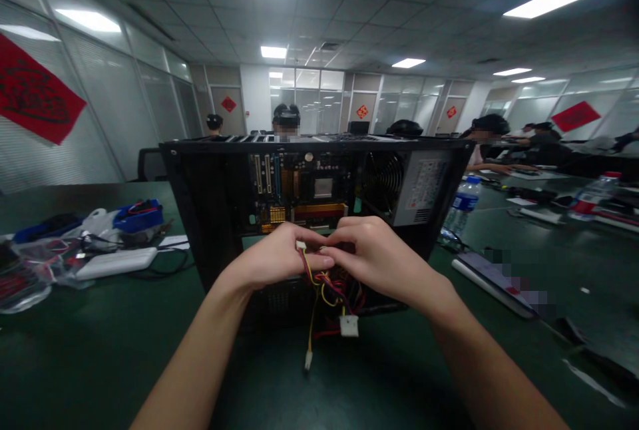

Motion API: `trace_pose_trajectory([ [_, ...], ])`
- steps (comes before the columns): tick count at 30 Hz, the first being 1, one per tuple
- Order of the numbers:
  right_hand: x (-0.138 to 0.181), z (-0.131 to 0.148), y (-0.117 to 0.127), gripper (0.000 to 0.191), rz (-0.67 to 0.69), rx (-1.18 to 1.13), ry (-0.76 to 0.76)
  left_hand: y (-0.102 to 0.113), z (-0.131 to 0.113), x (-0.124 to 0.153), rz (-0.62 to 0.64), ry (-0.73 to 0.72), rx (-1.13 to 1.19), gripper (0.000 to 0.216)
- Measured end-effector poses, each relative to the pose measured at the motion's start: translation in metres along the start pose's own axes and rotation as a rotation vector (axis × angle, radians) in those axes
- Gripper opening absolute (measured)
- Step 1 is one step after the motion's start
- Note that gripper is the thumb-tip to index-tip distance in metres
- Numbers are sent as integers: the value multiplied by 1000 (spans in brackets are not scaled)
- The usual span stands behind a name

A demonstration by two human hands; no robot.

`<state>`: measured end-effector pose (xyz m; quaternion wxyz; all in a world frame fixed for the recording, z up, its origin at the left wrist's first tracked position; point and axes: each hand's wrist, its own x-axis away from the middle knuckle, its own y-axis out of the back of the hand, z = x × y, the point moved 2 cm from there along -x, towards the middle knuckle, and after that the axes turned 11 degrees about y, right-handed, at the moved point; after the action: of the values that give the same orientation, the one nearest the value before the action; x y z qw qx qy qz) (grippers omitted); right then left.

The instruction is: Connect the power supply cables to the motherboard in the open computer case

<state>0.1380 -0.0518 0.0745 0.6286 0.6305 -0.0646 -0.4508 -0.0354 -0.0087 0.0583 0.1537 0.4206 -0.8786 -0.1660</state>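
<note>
An opened black computer case (210, 204) stands on the table before me. Inside it are a motherboard (334, 170) and, at the upper right, a power supply (424, 187) with a fan grille. My left hand (279, 253) and my right hand (372, 257) meet in front of the case, fingers closed on a bundle of power cables (329, 283). The exact spot they pinch is partly hidden by the fingers. A large white connector (349, 325) and a small white plug (308, 360) hang below my hands. Another small white plug (300, 245) sticks up beside my left fingers.
On the left lie a white power strip (117, 263), plastic bags and a blue tray (137, 214). To the right are a blue-capped bottle (464, 200), a long grey-and-white object (492, 283) and a red-capped bottle (596, 196). Several people sit beyond the case.
</note>
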Motion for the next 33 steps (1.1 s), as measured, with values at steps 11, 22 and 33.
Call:
trace_pose_trajectory([
  [11,2,-6,0,19,-27,-34,13,1,-2,-3,-234,1,-98,36],
  [22,-7,-12,-13,19,-146,104,-98,13,2,-11,-422,-162,-29,32],
  [33,-8,-6,-21,20,-303,218,-160,13,-5,-7,-420,-208,-9,28],
])
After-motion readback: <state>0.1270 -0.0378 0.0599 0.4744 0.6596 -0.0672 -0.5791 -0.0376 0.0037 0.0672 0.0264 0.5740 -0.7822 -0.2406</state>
